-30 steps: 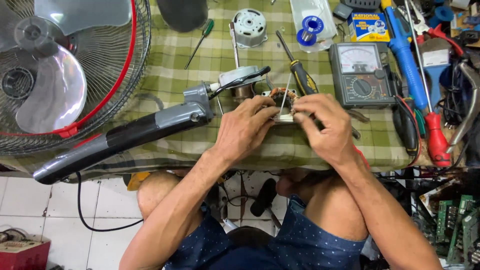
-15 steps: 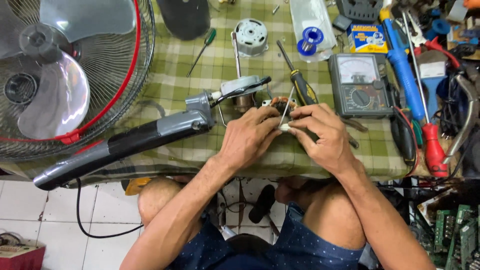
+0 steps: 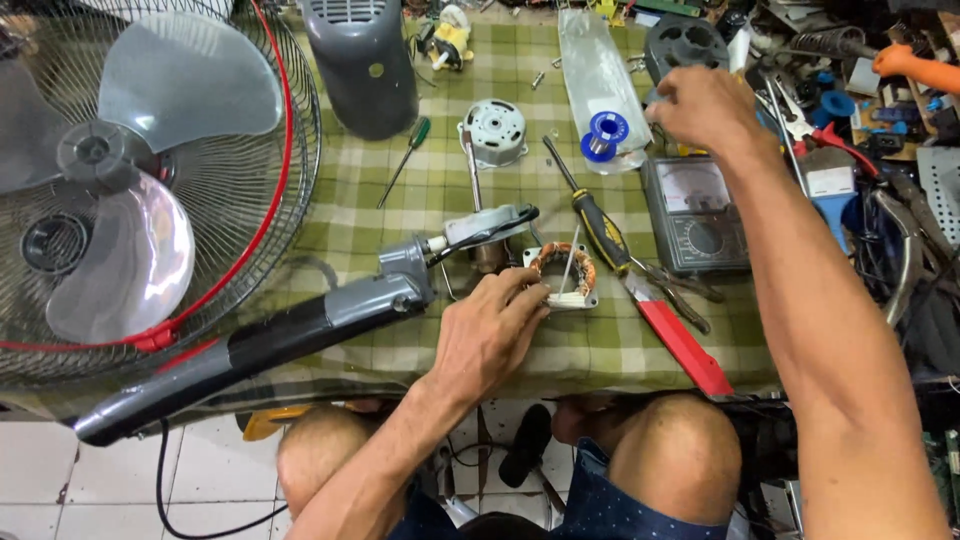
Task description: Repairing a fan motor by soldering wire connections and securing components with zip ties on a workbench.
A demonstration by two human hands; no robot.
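head camera: one view only | sits on the person's head | looks steeply down, facing away from the body | close, at arm's reach | shows green checked tablecloth (image 3: 400,215), knees and floor tiles (image 3: 40,470) below

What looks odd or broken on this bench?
The fan lies flat in pieces, its motor out on the cloth. The left hand steadies a bare copper coil; the right hand reaches into cluttered tools.
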